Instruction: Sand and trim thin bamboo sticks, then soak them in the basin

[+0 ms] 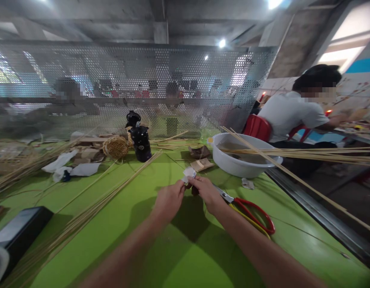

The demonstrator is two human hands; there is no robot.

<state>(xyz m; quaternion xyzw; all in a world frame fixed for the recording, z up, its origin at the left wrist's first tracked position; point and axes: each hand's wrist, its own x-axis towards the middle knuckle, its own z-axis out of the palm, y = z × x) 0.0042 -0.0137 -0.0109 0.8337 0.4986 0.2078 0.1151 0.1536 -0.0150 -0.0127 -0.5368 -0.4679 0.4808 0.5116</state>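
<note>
we hold one small white paper piece point(189, 172) at the fingertips of our both hands, above the green table point(125, 228). the paper lies just beyond the fingers, and its upper part stands out free, while the lower edge is covered by them. the left hand point(170, 199) grips it from the left side, with the fingers curled and closed. the right hand point(206, 192) pinches it from the right side, with the thumb on the near side; how its other fingers are placed, we cannot tell. both forearms reach forward from the bottom corners and come together, so that the hands almost touch at the paper. just beside our right wrist we have the scissors point(228, 198) with one red and one yellow handle, their blade tips hidden behind the hand. near the paper, a little farther away, lies a brown cardboard piece point(202, 164), and to the right of it stands a white basin point(247, 171) with long pale strips point(311, 153) across its rim.
</note>
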